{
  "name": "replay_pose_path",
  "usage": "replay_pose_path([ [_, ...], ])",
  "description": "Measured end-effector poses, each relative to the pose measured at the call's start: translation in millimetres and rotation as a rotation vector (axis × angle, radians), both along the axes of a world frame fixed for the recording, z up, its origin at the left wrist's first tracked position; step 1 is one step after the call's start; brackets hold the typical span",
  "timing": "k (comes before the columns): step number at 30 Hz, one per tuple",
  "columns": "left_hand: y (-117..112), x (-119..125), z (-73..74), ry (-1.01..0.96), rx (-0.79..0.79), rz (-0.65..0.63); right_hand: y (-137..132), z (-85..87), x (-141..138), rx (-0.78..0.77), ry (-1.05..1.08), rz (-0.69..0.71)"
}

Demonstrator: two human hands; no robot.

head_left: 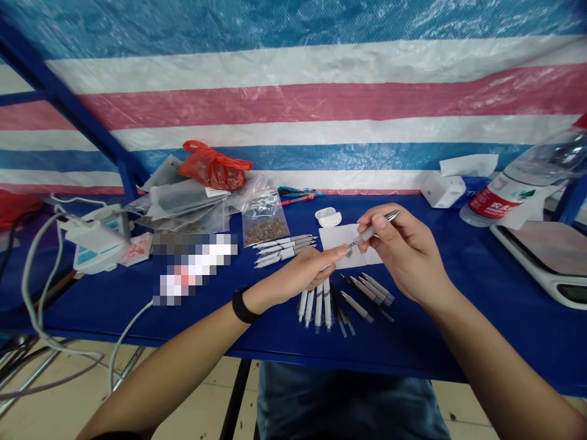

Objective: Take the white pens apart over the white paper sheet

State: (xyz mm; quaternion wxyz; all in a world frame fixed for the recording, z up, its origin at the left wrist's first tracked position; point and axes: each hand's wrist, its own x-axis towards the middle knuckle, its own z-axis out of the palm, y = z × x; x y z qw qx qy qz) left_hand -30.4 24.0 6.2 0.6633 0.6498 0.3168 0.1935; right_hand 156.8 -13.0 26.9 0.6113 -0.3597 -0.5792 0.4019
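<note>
In front of me both hands meet over a white sheet of paper [328,235]. My right hand [403,250] grips the front half of a pen [368,234], its silver tip pointing up to the right. My left hand [316,269] is closed on the pen's other part, mostly hidden by the fingers; a thin dark piece shows between the halves. Below lie several white pen barrels [318,302], thin refills [343,315] and pen front halves with silver tips [373,287]. Several white pens [284,249] lie together beyond my left wrist.
A bag of small brown parts [265,229], plastic bags [183,198] and a red bag [215,168] are at the back left. A white open case [328,217] stands behind the paper. To the right are a bottle [504,189], tissues [443,189] and a scale [541,256]. Cables [34,305] hang left.
</note>
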Motion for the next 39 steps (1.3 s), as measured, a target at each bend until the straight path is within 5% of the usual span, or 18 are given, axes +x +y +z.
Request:
replay_pose_path([
  [39,1.4,-1.2,-1.9,0.003,-0.02,-0.015,3.5,-7.6,0.2,-0.022,-0.042,0.023],
])
